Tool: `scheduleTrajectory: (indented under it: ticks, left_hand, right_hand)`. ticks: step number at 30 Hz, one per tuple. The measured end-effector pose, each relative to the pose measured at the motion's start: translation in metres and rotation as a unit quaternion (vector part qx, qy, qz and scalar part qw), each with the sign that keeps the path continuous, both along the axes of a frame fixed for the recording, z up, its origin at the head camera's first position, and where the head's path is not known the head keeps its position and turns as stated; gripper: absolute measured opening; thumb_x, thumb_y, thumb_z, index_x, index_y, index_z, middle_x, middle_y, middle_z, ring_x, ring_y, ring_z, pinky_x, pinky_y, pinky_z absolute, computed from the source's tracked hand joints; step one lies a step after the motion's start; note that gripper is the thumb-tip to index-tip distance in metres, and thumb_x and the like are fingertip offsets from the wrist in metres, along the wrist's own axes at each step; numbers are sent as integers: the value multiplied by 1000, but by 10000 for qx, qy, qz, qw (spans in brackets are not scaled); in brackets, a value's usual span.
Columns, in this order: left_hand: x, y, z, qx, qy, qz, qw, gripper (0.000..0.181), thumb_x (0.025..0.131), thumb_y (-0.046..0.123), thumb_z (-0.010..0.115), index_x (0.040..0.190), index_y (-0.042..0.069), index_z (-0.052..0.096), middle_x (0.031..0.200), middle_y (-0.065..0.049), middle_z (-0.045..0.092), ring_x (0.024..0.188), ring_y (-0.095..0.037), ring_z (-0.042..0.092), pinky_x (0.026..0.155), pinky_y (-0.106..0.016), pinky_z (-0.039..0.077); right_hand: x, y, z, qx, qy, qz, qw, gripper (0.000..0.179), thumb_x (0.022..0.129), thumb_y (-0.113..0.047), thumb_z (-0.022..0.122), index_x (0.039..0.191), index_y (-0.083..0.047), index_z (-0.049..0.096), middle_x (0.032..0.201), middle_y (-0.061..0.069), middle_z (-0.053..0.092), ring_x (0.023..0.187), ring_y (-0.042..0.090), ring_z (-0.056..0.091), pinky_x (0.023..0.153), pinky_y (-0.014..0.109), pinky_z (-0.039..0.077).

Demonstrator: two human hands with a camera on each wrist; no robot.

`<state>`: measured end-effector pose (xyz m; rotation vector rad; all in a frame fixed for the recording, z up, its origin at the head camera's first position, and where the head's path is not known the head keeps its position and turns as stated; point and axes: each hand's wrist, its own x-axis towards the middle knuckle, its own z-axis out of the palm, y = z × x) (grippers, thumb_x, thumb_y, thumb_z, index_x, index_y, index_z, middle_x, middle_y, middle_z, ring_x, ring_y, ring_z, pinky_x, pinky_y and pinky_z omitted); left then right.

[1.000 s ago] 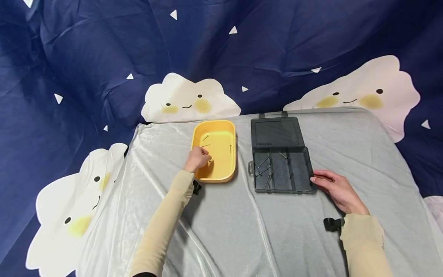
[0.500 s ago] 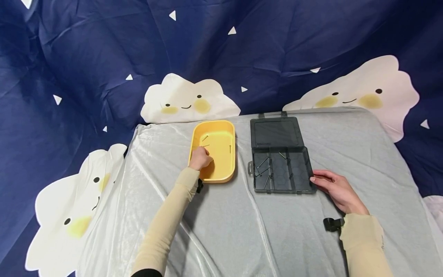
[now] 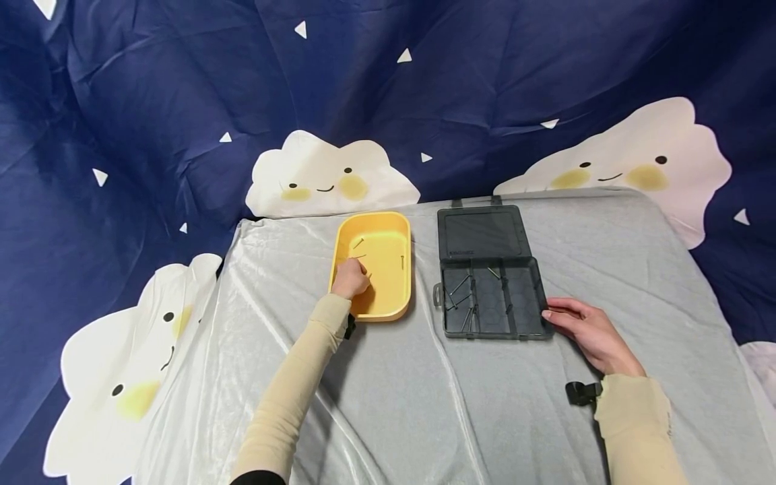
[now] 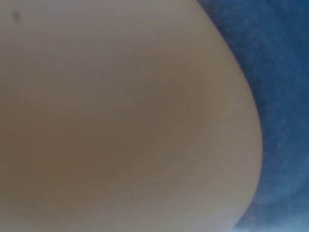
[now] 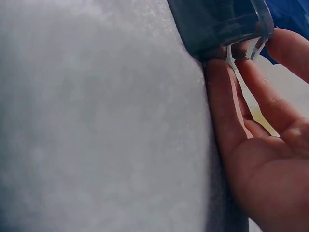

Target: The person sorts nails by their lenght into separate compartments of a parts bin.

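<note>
Left hand (image 3: 351,278) deeper in tray (image 3: 390,283), grip unclear; right hand (image 3: 591,333) relaxed, wrist view showing fingertips (image 5: 221,75) against box (image 5: 217,24)

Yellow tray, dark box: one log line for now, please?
left hand: in yellow tray; right hand: touching dark box; box lid: open

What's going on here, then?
A person's left hand is down in the yellow tray, near a few screws; its fingertips are hidden, so I can't tell whether it holds one. Their right hand touches the right side of the open box. More screws lie inside, mostly toward its left.
</note>
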<state>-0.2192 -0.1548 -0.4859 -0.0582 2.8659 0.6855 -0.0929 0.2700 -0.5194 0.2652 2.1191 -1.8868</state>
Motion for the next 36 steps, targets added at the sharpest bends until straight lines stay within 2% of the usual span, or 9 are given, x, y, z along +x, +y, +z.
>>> scheduleTrajectory:
  ticks: [2,4,6,8,13,19,27,36]
  left_hand:
    - [0,0,-1,-72,-62,66,9999,22,80,-3,58,60,6,57,61,-5,47,57,-14,32,54,-22,29]
    - [-1,0,-1,-106,-104,126,9998,10,81,1,63,73,2,69,74,-10,63,64,-17,48,59,-23,41]
    - [-1,0,-1,-86,-171,167,9997,9,81,4,66,83,-1,73,87,-14,71,74,-23,60,67,-27,50]
    - [0,-1,-1,-64,-209,198,9996,10,80,6,68,86,-1,74,92,-14,73,80,-25,64,70,-29,52]
    - [0,-1,0,-78,-215,181,9996,7,79,6,69,79,1,73,85,-13,72,73,-21,59,63,-25,46]
    - [0,-1,0,-56,-165,181,9997,9,79,8,70,80,1,74,86,-13,73,78,-25,64,66,-26,49]
    - [1,-1,1,-37,-206,240,9995,10,78,12,73,81,3,75,86,-11,73,78,-23,63,67,-25,49]
    - [0,1,0,168,-124,220,9995,8,79,13,69,72,8,69,71,-3,64,66,-16,55,58,-20,39]
  right_hand:
    - [0,0,0,-15,2,-5,10000,48,90,-26,69,131,-4,55,99,-24,63,91,-9,60,78,12,51]
    - [0,0,0,-12,2,-2,10000,49,90,-26,69,131,-4,55,99,-24,63,92,-9,60,78,12,51]
    - [0,0,0,3,0,9,10000,50,90,-26,69,132,-3,54,100,-24,63,92,-9,60,78,12,51]
    - [0,1,0,-14,-11,18,10000,52,90,-27,69,133,-3,53,101,-24,63,93,-9,60,79,12,51]
    - [0,1,-1,-93,-22,14,10000,50,90,-26,69,133,-4,53,101,-23,63,93,-9,60,78,12,51]
    - [-1,1,-2,-13,8,33,10000,51,90,-27,68,133,-4,53,101,-24,63,93,-10,60,79,12,51]
    - [-1,1,-3,-368,35,-69,9993,41,90,-20,69,127,-7,59,98,-21,66,90,-8,62,77,12,52]
    - [0,1,-3,-327,50,-52,9994,42,90,-22,69,127,-6,58,99,-22,66,91,-8,62,78,12,52]
